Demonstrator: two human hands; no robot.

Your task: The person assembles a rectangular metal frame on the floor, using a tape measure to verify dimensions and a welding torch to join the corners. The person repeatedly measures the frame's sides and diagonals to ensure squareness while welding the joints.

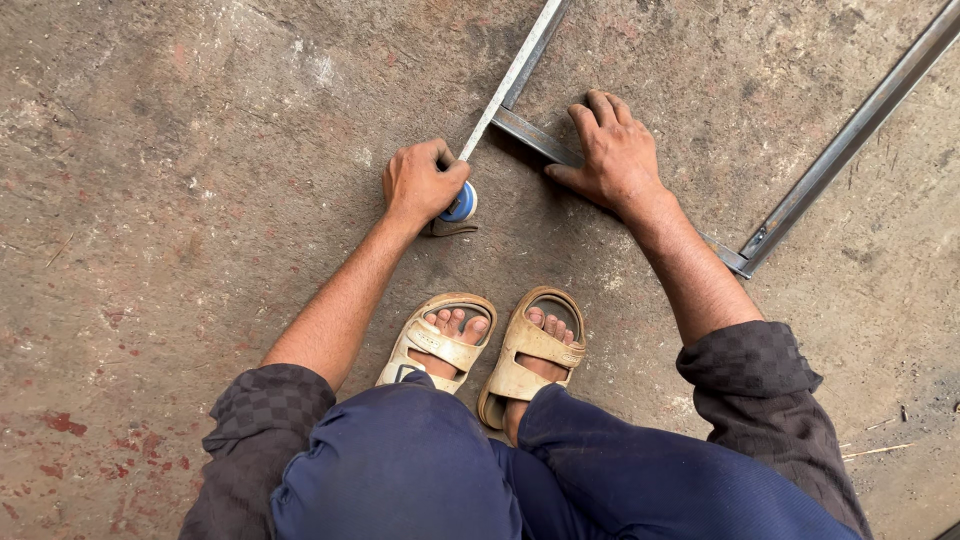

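My left hand (420, 185) grips a blue tape measure case (461, 203) on the floor beside the steel frame corner (520, 126). My right hand (612, 150) presses flat on that frame. I judge keeping the blade (510, 82) taut along the bar matters.

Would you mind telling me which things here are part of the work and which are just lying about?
In use: tape measure in the left hand; steel frame under the right hand.
Lying about: thin sticks on the concrete floor.

Rough, stained grey concrete floor (200, 120) with reddish paint flecks, under even daylight.
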